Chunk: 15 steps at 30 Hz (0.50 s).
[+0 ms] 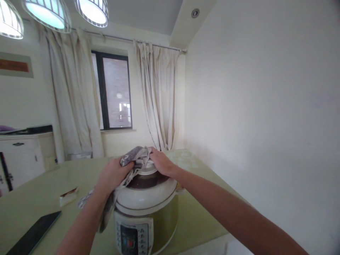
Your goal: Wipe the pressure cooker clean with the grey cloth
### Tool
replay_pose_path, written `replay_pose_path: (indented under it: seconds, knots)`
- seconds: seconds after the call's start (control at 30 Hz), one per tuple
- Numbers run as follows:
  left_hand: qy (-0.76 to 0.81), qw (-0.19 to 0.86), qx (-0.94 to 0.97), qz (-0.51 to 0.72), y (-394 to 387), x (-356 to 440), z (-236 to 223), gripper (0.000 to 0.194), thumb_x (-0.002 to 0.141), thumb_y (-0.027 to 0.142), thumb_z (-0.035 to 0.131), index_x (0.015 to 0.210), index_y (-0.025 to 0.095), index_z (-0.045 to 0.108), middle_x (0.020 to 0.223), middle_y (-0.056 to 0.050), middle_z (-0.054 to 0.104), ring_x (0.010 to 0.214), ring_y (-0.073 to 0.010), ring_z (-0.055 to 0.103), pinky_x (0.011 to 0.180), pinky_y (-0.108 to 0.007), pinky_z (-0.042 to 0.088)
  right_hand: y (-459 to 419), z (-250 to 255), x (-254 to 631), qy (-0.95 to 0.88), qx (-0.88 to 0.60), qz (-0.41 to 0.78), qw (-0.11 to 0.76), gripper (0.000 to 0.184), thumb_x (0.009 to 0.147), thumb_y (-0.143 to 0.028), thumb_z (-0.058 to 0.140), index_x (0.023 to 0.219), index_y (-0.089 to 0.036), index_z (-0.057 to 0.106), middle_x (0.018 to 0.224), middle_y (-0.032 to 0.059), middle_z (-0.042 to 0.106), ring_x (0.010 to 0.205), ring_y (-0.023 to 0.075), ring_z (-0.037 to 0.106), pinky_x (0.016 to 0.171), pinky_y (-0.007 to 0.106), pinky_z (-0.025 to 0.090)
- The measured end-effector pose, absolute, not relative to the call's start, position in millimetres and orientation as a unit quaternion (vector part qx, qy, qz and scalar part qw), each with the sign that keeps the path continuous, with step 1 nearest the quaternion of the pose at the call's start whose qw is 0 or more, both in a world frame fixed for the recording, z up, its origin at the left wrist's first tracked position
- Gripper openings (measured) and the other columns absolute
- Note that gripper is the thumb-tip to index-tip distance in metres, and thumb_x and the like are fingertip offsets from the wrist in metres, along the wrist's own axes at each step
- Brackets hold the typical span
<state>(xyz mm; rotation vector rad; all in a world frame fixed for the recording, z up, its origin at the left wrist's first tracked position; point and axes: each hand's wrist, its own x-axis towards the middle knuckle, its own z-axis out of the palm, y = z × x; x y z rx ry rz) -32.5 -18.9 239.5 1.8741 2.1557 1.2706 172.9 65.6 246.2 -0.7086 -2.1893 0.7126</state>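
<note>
At the near left of the pale green surface (209,209) lies a flat, black, rectangular slab (34,232). Beyond it, slightly to its right, sits a small whitish packet with a brown edge (68,198); both are clear of the hands.

Next, the left hand (114,173) bends over the top left of the appliance, its fingers grasping a grey-and-white patterned fabric cloth (136,156). The cloth is bunched across the top of the lid, and its loose end hangs down the left side. It should be light, limp and easily compressed; take hold of the gathered part and keep the hanging end in check, as it may drag or catch.

Under the cloth, a rounded white-and-brown electric cooker with a front control panel (146,202) stands upright at the near middle. Judged by its bulk, it is heavy and rigid, with a smooth, possibly slippery shell. Steady it at the lid's raised top or rim; avoid pressing the panel.

At the right, the right hand (163,163) reaches onto the lid's top, touching the cloth. Its fingertips are partly hidden; whether they pinch the fabric or merely rest cannot be determined.
</note>
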Motion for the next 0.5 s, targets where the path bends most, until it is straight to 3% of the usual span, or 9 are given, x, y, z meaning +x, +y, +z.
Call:
replay_pose_path:
  seconds: [0.17,0.3,0.5]
  knots:
    - [0.671,0.142,0.621,0.380,66.9,-58.2,245.4,0.017,0.063,0.039,0.073,0.067,0.023,0.075,0.067,-0.007,0.074,0.085,-0.0332,0.074,0.070,-0.032,0.051,62.8,236.9,169.2,-0.831,-0.244,0.294,0.405,0.049,0.105,-0.030,0.040,0.153,-0.022,0.046,0.149,0.0106,0.060,0.139,0.0233,0.054,0.121,0.044,0.037]
    - [0.651,0.193,0.621,0.391,100.1,-68.4,237.5,0.021,0.055,0.042,0.077,0.055,0.022,0.070,0.057,-0.005,0.067,0.076,-0.0335,0.071,0.068,-0.035,0.054,59.3,234.7,168.0,-0.853,-0.215,0.235,0.414,0.053,0.105,-0.029,0.044,0.157,-0.019,0.041,0.157,0.0148,0.051,0.148,0.0238,0.046,0.126,0.046,0.033]
    - [0.610,0.227,0.613,0.447,76.6,-79.9,231.6,0.038,0.050,0.052,0.083,0.071,0.021,0.077,0.080,-0.011,0.078,0.087,-0.0358,0.075,0.079,-0.040,0.061,59.8,231.2,170.0,-0.861,-0.198,0.195,0.427,0.045,0.108,-0.029,0.042,0.151,-0.018,0.048,0.149,0.0157,0.056,0.143,0.0236,0.050,0.124,0.046,0.037]
